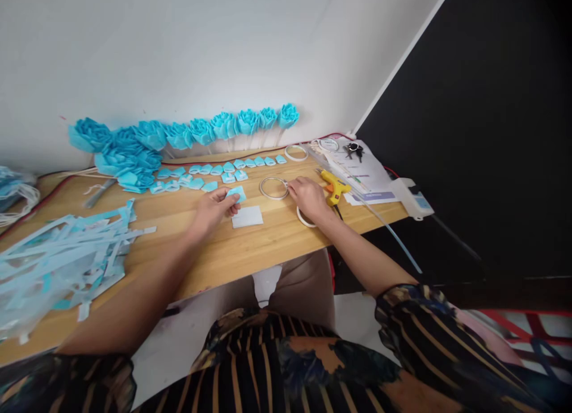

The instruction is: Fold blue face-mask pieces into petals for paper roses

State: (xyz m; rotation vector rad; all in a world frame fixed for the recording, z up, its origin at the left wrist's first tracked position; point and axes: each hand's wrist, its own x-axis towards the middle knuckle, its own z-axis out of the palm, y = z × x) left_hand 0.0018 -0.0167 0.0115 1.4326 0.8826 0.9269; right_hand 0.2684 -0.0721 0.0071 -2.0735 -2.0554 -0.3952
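My left hand point(213, 209) pinches a small folded blue paper petal point(236, 193) just above the wooden table point(232, 246). My right hand point(308, 198) rests with curled fingers on a clear tape roll point(273, 188), its fingertips at the roll's right edge. A white tape ring point(304, 218) lies partly under that wrist. A white paper slip point(247, 216) lies between the hands. A yellow glue gun point(334, 187) sits just right of my right hand.
Rows of folded blue petals point(210, 176) lie behind the hands. Blue paper roses point(187, 134) lean along the wall. A heap of blue paper strips point(62, 258) fills the left. Papers and keys point(355, 151) lie at the back right, plus another tape ring point(295, 153).
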